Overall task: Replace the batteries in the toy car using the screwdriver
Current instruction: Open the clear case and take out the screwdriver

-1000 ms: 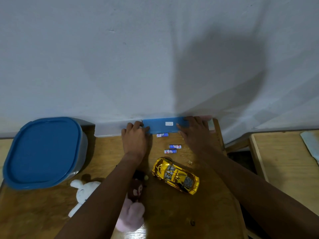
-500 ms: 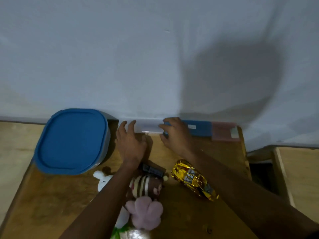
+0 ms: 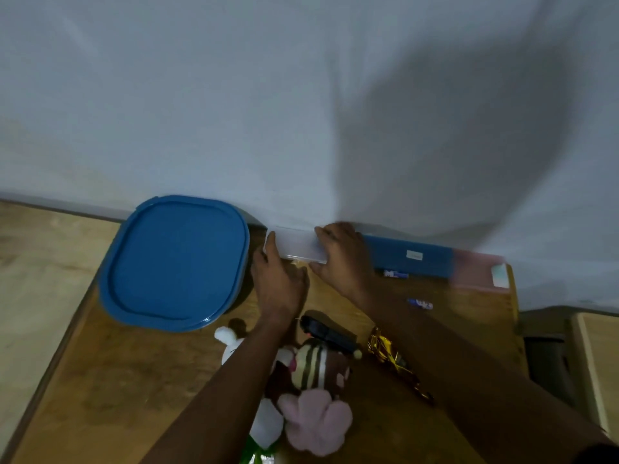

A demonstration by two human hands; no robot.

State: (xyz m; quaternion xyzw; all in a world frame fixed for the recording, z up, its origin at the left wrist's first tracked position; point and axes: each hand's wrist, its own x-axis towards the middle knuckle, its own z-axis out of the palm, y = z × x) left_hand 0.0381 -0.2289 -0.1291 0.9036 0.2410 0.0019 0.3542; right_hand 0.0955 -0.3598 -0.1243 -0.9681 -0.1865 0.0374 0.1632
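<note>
White wall (image 3: pixel 234 95) fills the upper half of the frame, with a broad shadow at upper right. Wooden table (image 3: pixel 134 380) takes the lower half. View is motion-blurred.

- Blue-lidded container (image 3: pixel 174 262): left of centre, against the wall.
- Along the wall, running left to right from frame centre: translucent box (image 3: pixel 298 249), blue box (image 3: pixel 412 259), pink box (image 3: pixel 475 272), end to end.
- Left hand (image 3: pixel 278 279): fingers stretched out, index fingertip touching the left end of the translucent box. Not wrapped round it as far as the blur allows.
- Right hand (image 3: pixel 341 259): grasping the right end of the translucent box, fingers over its top edge, thumb on the near side.
- First battery (image 3: pixel 395 273): on the table just in front of the blue box, right of the right hand.
- Second battery (image 3: pixel 420 303): lower and further right, apart from the first.
- Toy car (image 3: pixel 385 351): gold, on the table at lower centre-right, mostly hidden under the right forearm.
- Black object (image 3: pixel 328 333): between the two forearms, just left of the car. Cannot tell what it is.
- Plush toys (image 3: pixel 311 373): heaped at lower centre, partly under the left forearm.
</note>
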